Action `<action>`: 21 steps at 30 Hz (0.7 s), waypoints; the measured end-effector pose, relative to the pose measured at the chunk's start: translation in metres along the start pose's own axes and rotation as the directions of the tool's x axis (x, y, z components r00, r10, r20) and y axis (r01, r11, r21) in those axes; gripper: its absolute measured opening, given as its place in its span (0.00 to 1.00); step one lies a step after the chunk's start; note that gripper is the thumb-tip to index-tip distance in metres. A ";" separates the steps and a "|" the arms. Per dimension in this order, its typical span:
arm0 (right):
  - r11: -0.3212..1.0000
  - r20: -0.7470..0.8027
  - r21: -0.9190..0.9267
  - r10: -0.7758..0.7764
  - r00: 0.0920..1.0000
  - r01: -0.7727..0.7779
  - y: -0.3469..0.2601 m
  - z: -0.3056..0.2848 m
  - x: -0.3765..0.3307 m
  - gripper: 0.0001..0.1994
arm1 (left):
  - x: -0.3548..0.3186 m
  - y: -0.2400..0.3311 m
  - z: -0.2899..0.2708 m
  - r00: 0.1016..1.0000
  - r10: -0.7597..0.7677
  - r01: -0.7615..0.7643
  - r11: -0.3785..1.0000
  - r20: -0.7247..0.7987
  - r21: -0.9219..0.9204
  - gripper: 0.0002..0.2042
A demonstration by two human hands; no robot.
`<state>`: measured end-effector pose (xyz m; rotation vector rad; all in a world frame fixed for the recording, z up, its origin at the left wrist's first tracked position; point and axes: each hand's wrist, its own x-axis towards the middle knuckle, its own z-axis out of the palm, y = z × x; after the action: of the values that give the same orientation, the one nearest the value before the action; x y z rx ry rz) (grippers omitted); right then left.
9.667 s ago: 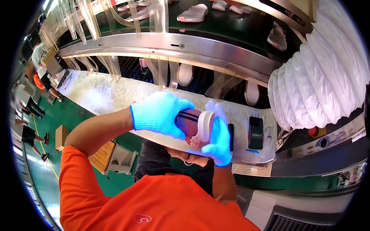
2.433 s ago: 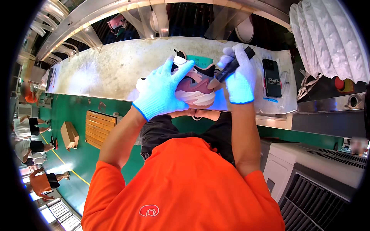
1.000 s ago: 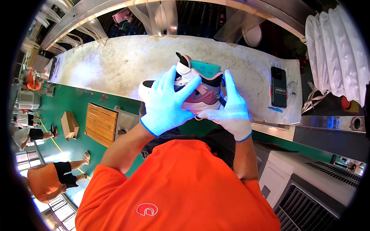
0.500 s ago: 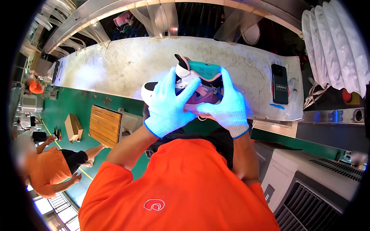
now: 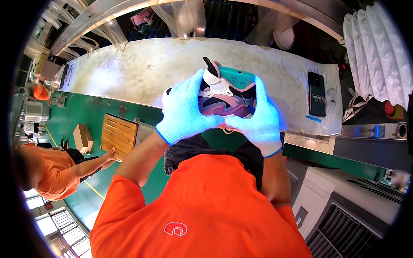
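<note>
Between my two gloved hands is a sneaker (image 5: 228, 99) in purple, pink, white and black, its side turned up toward me. A teal shoe last (image 5: 237, 75) fills its opening. My left hand (image 5: 183, 107), in a white knit glove with a blue cuff, wraps the toe end, its thumb along the lower edge. My right hand (image 5: 260, 122), gloved alike, grips the heel end, fingers up along the back and thumb beneath. Both thumbs nearly meet at the sole edge. The toe is mostly hidden behind my left hand.
On the worn pale worktop (image 5: 142, 64) lie a black phone (image 5: 316, 94) and a small blue item (image 5: 313, 118). Behind it, shoes sit past clear plastic strips (image 5: 185, 19). A white ribbed duct (image 5: 374, 51) hangs right. At left, a person (image 5: 56, 172) reaches toward a slatted wooden board (image 5: 118, 137).
My left thumb has moved off the shoe's side down to its lower edge, uncovering the upper. The person at left has come closer to the slatted board.
</note>
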<state>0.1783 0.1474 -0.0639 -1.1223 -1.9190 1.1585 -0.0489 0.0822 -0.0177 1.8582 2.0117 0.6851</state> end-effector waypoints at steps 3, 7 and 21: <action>1.000 -0.048 0.013 0.003 0.999 -0.003 -0.009 0.001 -0.002 0.58 | -0.004 0.004 0.005 0.999 -0.004 0.001 0.998 -0.036 -0.060 0.54; 0.997 -0.085 -0.056 -0.062 0.994 0.058 -0.009 0.001 -0.008 0.55 | -0.011 -0.001 0.011 0.993 0.062 -0.061 0.998 -0.101 0.006 0.54; 0.522 -0.080 0.840 0.384 0.920 -0.145 0.029 -0.069 0.046 0.16 | 0.011 0.010 0.008 0.968 0.233 -0.250 0.915 0.091 0.316 0.70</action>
<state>0.2251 0.2218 -0.0573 -0.9466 -0.7721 1.7213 -0.0373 0.0950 -0.0177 2.3178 1.9759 0.3729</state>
